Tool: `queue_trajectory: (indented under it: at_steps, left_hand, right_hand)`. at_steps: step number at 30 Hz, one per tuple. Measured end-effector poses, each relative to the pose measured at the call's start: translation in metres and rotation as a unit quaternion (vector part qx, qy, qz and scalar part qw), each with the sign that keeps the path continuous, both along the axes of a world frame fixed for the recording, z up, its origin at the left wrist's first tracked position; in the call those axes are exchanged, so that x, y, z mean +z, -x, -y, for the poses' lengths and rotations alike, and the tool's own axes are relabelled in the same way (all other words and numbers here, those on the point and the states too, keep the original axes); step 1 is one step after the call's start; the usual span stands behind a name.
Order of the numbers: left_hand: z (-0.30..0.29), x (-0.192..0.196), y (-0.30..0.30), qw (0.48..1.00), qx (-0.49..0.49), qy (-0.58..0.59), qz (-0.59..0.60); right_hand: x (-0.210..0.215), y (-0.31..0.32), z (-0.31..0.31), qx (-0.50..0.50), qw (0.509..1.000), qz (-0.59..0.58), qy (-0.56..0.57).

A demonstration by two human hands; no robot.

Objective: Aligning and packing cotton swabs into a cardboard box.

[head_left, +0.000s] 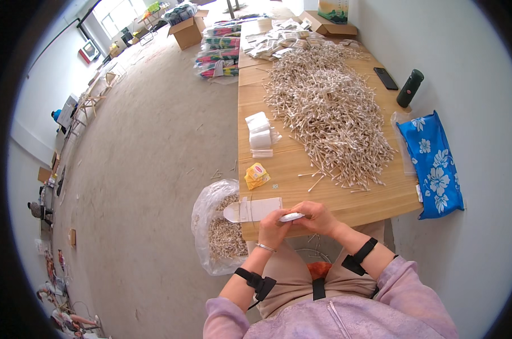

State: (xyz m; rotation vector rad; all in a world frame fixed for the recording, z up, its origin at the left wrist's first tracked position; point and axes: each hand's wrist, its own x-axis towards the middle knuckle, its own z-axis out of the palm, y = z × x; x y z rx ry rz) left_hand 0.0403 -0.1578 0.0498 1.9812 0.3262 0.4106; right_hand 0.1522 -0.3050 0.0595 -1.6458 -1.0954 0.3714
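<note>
a small white packet (292,216) is pinched between the left hand (274,227) and right hand (318,217) at the table (374,199) edge, near the swab pile (329,113).

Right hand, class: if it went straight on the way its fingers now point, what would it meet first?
The right hand points left, toward the left hand. It would first meet the small white packet that both hands pinch, then the left hand's fingers, though depth is hard to judge.
</note>
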Motion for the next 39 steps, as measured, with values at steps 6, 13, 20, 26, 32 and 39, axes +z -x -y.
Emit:
queue_trajectory:
  at_steps: [6,13,20,26,32,39]
  left_hand:
    - [0.000,-0.002,0.003,0.996,-0.002,-0.079,0.028]
    - [0.000,-0.002,0.003,0.999,0.009,-0.006,-0.034]
    - [-0.008,0.002,0.010,0.995,-0.031,0.095,0.007]
    - [-0.013,0.003,0.010,0.998,-0.024,0.012,0.061]
    - [-0.005,0.014,0.006,0.994,0.012,-0.046,0.098]
    - [-0.009,0.017,0.003,0.997,0.017,-0.033,0.069]
  right_hand:
    - [-0.003,0.001,0.002,-0.026,0.999,0.015,0.021]
    - [-0.007,-0.001,0.003,-0.032,0.998,0.033,0.046]
    - [0.001,-0.002,0.007,-0.028,0.998,-0.051,-0.005]
    - [0.003,-0.005,0.010,-0.034,0.997,0.062,0.008]
    - [0.010,-0.003,0.009,-0.062,0.991,0.112,-0.036]
    - [0.008,-0.009,0.007,-0.059,0.994,0.094,-0.012]
